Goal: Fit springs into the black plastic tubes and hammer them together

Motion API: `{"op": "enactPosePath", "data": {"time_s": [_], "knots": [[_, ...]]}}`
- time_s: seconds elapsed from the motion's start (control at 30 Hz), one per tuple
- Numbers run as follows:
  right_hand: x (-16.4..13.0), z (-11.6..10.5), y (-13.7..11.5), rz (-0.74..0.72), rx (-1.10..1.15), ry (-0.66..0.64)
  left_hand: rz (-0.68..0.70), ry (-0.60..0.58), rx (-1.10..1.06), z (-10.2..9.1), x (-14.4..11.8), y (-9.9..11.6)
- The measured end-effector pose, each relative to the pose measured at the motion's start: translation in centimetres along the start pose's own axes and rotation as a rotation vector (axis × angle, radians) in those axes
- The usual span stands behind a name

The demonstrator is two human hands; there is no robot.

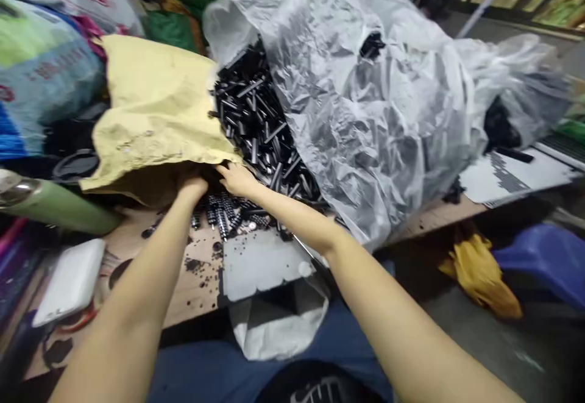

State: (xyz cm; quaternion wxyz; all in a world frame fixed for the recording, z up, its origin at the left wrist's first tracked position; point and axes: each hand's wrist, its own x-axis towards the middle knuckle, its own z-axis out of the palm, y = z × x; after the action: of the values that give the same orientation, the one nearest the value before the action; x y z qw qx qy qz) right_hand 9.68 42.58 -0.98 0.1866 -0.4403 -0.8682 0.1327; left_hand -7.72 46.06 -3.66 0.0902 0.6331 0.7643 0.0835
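A large yellow paper bag (159, 107) lies on the bench with its mouth facing me. My left hand (194, 186) reaches into that mouth, its fingers hidden in the dark inside. At the right corner of the mouth, my right hand (238, 179) is closed on the bag's edge, with a finger pointing left under it. Black spiral-ribbed parts (222, 214) lie in a heap just below both hands. Beside the yellow bag, many short black tubes (260, 128) spill from a big clear plastic bag (365, 116).
A green bottle (68, 205) and a white flat case (73, 278) are on the left. Small black bits (201, 266) dot the wooden bench near a grey board (260, 263). To the right are a blue stool (546, 260) and a yellow plastic bag (479, 272).
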Motion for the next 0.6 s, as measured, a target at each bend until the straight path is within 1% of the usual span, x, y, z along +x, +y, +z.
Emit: {"op": "enactPosePath", "data": {"time_s": [0.03, 0.07, 0.1, 0.13, 0.17, 0.2, 0.23, 0.27, 0.3, 0.33, 0.37, 0.4, 0.43, 0.47, 0.5, 0.53, 0.6], "knots": [[-3.2, -1.0, 0.1, -0.022, -0.056, 0.036, -0.024, -0.027, 0.020, -0.5, -1.1, -0.2], [-6.7, -2.0, 0.3, -0.056, -0.129, 0.078, -0.047, -0.013, 0.041, -0.9, -2.4, -0.2], [-10.5, -3.2, 0.7, -0.063, -0.205, 0.121, -0.054, 0.057, 0.057, -1.2, -4.1, -0.1], [-14.5, -4.5, 1.2, -0.005, -0.283, 0.146, -0.036, 0.168, 0.063, -1.4, -6.1, 0.4], [-18.5, -5.8, 2.0, 0.090, -0.362, 0.165, 0.018, 0.293, 0.051, -1.3, -8.3, 1.2], [-22.4, -7.2, 3.0, 0.224, -0.437, 0.195, 0.111, 0.407, 0.019, -1.0, -10.6, 2.5], [-25.9, -8.5, 4.3, 0.378, -0.498, 0.231, 0.247, 0.448, -0.030, -0.4, -13.0, 4.2], [-29.0, -9.6, 5.8, 0.546, -0.541, 0.281, 0.393, 0.394, -0.082, 0.5, -15.4, 6.3], [-31.7, -10.6, 7.4, 0.688, -0.559, 0.334, 0.546, 0.310, -0.118, 1.6, -17.7, 8.8], [-33.7, -11.2, 9.0, 0.814, -0.534, 0.382, 0.732, 0.197, -0.124, 2.8, -19.7, 11.4], [-35.3, -11.6, 10.5, 0.921, -0.467, 0.417, 0.894, 0.115, -0.117, 4.2, -21.6, 14.2], [-36.3, -11.6, 11.9, 0.999, -0.383, 0.451, 1.028, 0.068, -0.105, 5.6, -23.1, 17.0], [-36.9, -11.4, 13.1, 1.039, -0.306, 0.498, 1.130, 0.051, -0.094, 6.9, -24.4, 19.6], [-37.1, -11.0, 14.1, 1.045, -0.243, 0.561, 1.203, 0.043, -0.088, 8.0, -25.3, 22.0], [-37.0, -10.4, 15.0, 1.024, -0.204, 0.640, 1.255, 0.031, -0.081, 9.1, -26.0, 24.0], [-36.6, -9.8, 15.7, 0.984, -0.188, 0.728, 1.274, 0.021, -0.074, 9.9, -26.4, 25.7], [-35.3, -8.8, 16.8, 0.912, -0.190, 0.876, 1.251, 0.006, -0.059, 11.1, -26.6, 27.8]]}}
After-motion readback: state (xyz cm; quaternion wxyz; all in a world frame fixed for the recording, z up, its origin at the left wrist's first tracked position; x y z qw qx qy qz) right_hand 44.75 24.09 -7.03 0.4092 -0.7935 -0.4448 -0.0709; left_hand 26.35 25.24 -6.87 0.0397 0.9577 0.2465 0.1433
